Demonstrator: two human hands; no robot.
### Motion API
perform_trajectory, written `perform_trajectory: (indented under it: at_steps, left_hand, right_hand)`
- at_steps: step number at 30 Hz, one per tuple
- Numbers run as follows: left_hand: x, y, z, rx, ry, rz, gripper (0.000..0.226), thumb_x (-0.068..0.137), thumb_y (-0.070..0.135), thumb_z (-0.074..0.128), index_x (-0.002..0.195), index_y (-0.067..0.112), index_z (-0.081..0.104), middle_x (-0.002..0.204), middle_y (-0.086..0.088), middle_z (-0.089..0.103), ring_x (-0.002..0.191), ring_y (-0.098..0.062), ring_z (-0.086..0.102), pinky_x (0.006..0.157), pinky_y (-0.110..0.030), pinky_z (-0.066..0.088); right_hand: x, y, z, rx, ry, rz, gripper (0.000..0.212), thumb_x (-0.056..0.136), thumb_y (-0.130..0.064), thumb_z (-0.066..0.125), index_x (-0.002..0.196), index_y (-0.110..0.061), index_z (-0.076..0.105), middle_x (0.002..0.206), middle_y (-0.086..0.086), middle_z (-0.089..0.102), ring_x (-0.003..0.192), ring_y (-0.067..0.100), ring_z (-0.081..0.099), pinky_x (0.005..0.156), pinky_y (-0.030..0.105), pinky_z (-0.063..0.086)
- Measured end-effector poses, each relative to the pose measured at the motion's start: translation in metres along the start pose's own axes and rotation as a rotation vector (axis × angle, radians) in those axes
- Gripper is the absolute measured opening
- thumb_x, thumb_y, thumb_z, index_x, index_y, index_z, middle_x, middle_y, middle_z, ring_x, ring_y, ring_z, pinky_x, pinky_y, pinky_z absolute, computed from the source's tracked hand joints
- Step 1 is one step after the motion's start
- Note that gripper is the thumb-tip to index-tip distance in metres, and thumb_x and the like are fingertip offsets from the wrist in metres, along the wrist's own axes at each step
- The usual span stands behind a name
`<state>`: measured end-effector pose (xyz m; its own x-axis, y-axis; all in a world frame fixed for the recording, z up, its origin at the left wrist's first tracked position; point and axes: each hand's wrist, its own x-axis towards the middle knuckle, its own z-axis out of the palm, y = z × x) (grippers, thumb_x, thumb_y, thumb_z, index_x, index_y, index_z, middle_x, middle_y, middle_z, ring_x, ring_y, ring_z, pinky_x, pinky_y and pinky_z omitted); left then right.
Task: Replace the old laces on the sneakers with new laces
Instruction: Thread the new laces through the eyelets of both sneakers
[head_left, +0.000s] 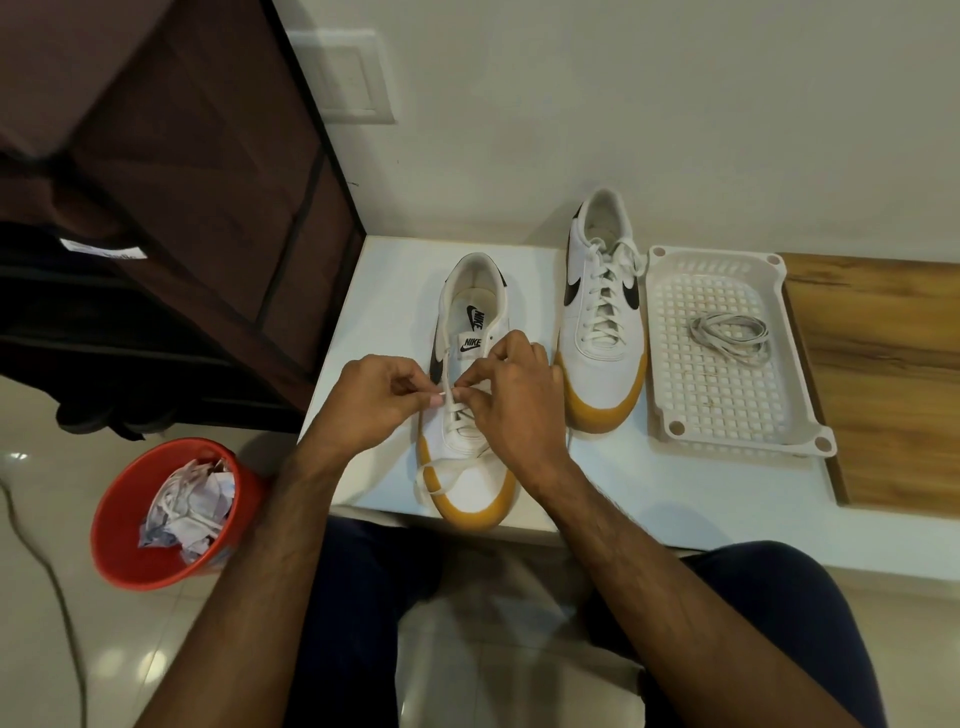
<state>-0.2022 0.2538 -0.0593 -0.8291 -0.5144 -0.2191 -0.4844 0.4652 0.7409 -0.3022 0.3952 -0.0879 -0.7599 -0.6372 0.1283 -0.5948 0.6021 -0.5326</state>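
Two white sneakers with black swooshes and tan soles stand on a white table (384, 291). The near sneaker (470, 395) is partly laced with a white lace (441, 475) whose loose end loops over its toe. My left hand (376, 400) pinches the lace tip at the shoe's left eyelets. My right hand (514, 400) pinches the lace just beside it, over the tongue. The far sneaker (602, 317) is fully laced. A coiled lace (730, 338) lies in a white perforated tray (727, 421) on the right.
A red bin (130, 530) with crumpled paper and a lace sits on the floor at left. A dark brown cabinet (182, 182) stands beside the table. A wooden surface (883, 374) lies right of the tray. My knees are under the table's front edge.
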Motion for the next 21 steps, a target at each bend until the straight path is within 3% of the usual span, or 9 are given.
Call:
perform_trajectory:
  at_steps: [3,7,10,13,18,21]
  left_hand:
    - [-0.001,0.003,0.003,0.081,0.026,0.063,0.009,0.088,0.018,0.077,0.084,0.024,0.072,0.082,0.012,0.071,0.078,-0.005,0.065,0.067,-0.004,0.041]
    - [0.001,0.003,0.004,0.066,0.112,0.1,0.011,0.086,0.015,0.071,0.079,0.019,0.064,0.082,0.007,0.072,0.082,-0.01,0.068,0.072,-0.021,0.05]
    - [0.0,0.006,0.001,-0.022,0.252,0.179,0.012,0.087,0.012,0.068,0.08,0.017,0.059,0.081,0.006,0.072,0.081,-0.013,0.069,0.072,-0.023,0.054]
    - [-0.004,0.015,-0.002,-0.108,0.334,0.353,0.009,0.091,0.005,0.065,0.086,0.012,0.061,0.085,0.002,0.07,0.083,-0.017,0.068,0.072,-0.021,0.052]
    - [-0.007,0.025,0.005,-0.215,0.302,0.493,0.004,0.094,0.01,0.063,0.096,0.009,0.066,0.094,-0.001,0.07,0.093,-0.022,0.067,0.079,-0.02,0.049]
    - [-0.002,0.018,0.005,-0.221,0.19,0.406,0.01,0.095,0.014,0.064,0.105,0.014,0.066,0.105,0.005,0.069,0.1,-0.019,0.066,0.08,-0.023,0.051]
  right_hand:
    - [0.001,0.001,-0.001,0.044,-0.041,-0.019,0.011,0.088,-0.032,0.075,0.098,-0.029,0.078,0.102,-0.006,0.047,0.102,0.017,0.047,0.086,0.041,0.042]
    - [0.004,0.005,-0.004,0.165,-0.102,-0.029,0.013,0.09,-0.025,0.073,0.101,-0.029,0.075,0.102,-0.008,0.046,0.1,0.013,0.048,0.089,0.042,0.047]
    - [0.006,0.006,-0.012,0.264,-0.125,-0.055,0.027,0.093,-0.014,0.069,0.119,-0.023,0.07,0.108,-0.008,0.05,0.094,0.004,0.054,0.086,0.029,0.052]
    - [0.007,0.002,-0.022,0.381,-0.143,-0.106,0.03,0.094,-0.012,0.067,0.123,-0.02,0.069,0.102,-0.006,0.053,0.082,0.003,0.055,0.077,0.018,0.048]
    - [0.006,-0.006,-0.01,0.301,-0.198,-0.186,0.015,0.097,-0.026,0.065,0.098,-0.014,0.073,0.088,0.002,0.06,0.083,0.019,0.056,0.076,0.043,0.051]
    - [0.007,-0.002,-0.012,0.379,-0.183,-0.149,0.019,0.099,-0.019,0.062,0.092,-0.008,0.075,0.081,0.004,0.067,0.077,0.019,0.06,0.074,0.042,0.052]
